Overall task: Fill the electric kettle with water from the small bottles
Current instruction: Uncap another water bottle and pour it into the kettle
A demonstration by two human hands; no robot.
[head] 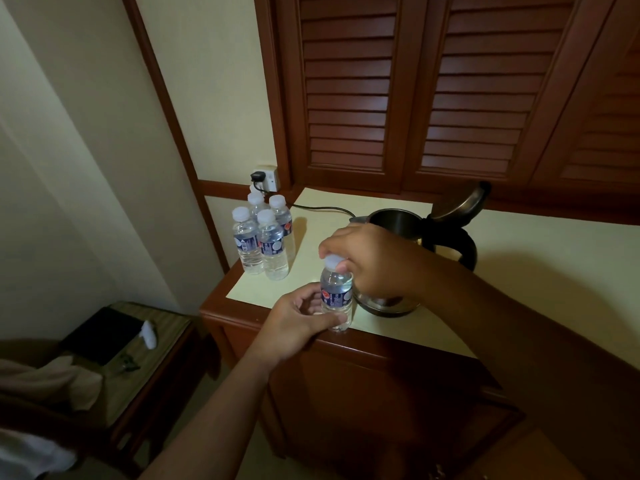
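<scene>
Off to the left of both hands there's a bunch of spare bottles (263, 244), caps on, with a black cord (322, 208) running from the wall socket (266, 176) past them. The right hand (374, 258) and its wrist block a good part of the kettle (398, 223), which sits just behind it on the counter (519, 271) with its lid (460, 200) flipped up. The left hand (301, 323) wraps round the lower half of the small bottle (336, 292), upright at the counter's front edge. The right fingers pinch its white cap (333, 262) from above. The bottle's clear, looks full, with a blue label.
</scene>
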